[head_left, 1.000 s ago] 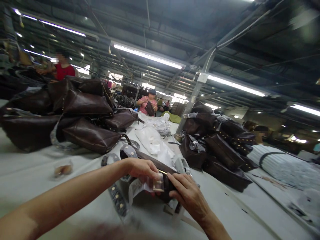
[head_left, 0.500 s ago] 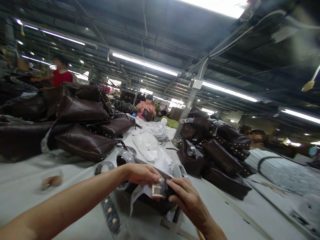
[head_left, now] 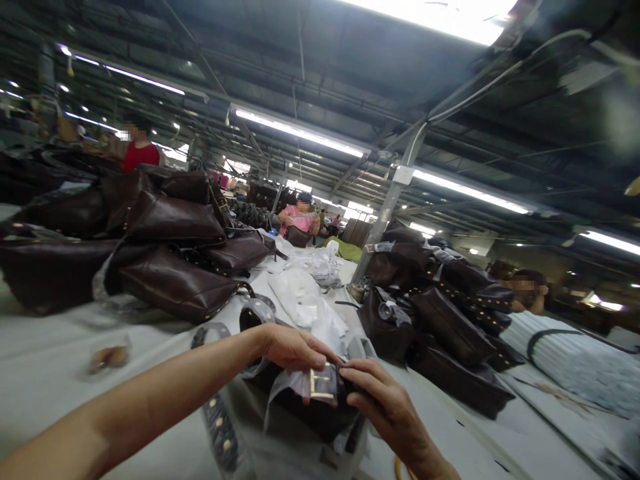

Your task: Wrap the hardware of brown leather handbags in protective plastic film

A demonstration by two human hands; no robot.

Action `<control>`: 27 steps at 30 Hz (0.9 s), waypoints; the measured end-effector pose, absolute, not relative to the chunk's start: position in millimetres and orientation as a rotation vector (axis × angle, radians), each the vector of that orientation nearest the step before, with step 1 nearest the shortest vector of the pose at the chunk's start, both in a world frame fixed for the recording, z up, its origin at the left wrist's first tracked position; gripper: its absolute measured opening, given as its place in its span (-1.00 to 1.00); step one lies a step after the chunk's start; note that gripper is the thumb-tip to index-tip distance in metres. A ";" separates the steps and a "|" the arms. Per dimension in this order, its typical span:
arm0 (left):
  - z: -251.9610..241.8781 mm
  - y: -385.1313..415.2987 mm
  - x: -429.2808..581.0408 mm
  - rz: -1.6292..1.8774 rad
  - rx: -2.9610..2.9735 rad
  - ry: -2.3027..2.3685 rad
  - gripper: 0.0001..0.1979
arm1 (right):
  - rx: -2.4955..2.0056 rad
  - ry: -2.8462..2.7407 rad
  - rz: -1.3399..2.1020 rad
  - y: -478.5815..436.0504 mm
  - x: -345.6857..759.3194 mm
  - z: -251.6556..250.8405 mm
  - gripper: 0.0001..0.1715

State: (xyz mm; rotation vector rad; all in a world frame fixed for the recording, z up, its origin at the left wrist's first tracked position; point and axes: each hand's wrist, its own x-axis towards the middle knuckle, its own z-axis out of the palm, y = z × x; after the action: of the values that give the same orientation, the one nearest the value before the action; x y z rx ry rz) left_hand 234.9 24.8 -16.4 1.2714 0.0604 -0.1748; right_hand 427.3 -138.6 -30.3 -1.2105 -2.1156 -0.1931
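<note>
Brown leather is all over this one head view. The left hand comes in from the left and its fingertips pinch the top of a gold buckle. The right hand comes up from the bottom and its curled fingers grip the right side of the same buckle. The buckle is near the bottom middle, between the two hands, on a dark bag. Most of that bag is hidden under the hands and under crinkly clear plastic, so its shape is hard to tell. A dark strap with round gold studs lies on the grey surface just left of the bag, and its near end is blurry.

A big pile of brown bags sits on the left. The frame cuts off its left edge. Another pile sits on the right, by a grey pole. White sheets lie between the two piles. A small blurry thing rests on the surface on the left, and I cannot tell what it is. A bit of something yellow peeks out at the bottom edge by the right wrist.

A person in red stands far back behind the left pile, mostly hidden. A person in pink is far off in the middle. A person in a striped sleeve is on the right, half behind the pile.
</note>
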 end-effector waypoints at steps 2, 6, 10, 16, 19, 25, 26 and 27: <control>-18.2 25.1 237.0 -0.159 1.280 0.041 -0.41 | -1.203 -2.113 -0.203 -137.8 427.8 -31.1 -0.68; -24.3 25.7 241.7 -0.104 1.295 0.026 -0.42 | -1.202 -2.089 -0.230 -135.3 429.7 -35.0 -0.67; -29.4 25.6 245.6 0.093 1.341 0.166 -0.60 | -1.216 -2.062 -0.266 -133.5 432.2 -36.1 -0.69; -28.7 17.3 247.5 0.285 1.423 0.252 -0.61 | -1.210 -2.063 -0.261 -133.9 431.9 -33.0 -0.68; -29.9 13.1 248.5 0.366 1.440 0.289 -0.61 | -1.196 -2.066 -0.261 -133.3 432.0 -32.8 -0.69; -27.8 16.2 249.8 0.255 1.445 0.284 -0.61 | -1.184 -2.114 -0.201 -131.9 431.3 -28.6 -0.70; -27.3 17.6 250.5 0.233 1.437 0.277 -0.61 | -1.184 -2.118 -0.192 -131.8 431.4 -27.9 -0.71; -26.9 19.0 251.4 0.215 1.427 0.270 -0.60 | -1.183 -2.118 -0.188 -131.7 431.6 -27.5 -0.71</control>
State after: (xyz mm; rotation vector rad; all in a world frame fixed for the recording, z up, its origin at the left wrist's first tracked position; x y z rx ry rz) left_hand 251.4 19.0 -26.9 1.4274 0.2697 0.2150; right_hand 431.6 -131.7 -27.5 -1.1833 -2.1182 -0.1883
